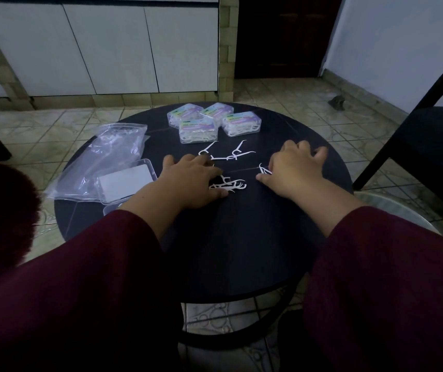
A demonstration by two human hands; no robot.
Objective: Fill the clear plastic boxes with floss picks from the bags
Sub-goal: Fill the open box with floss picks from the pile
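Both hands [188, 175] on floss picks [228, 185] (loose)

Both arms wear long, loose sleeves of dark maroon cloth, plain and unmarked. The left sleeve [86, 277] ends a little way up the forearm behind the left hand [190, 178], and the right sleeve [392, 269] ends likewise behind the right hand [292, 170], each with a wide, soft cuff. Both hands are bare, with short nails showing at the thumb tips.
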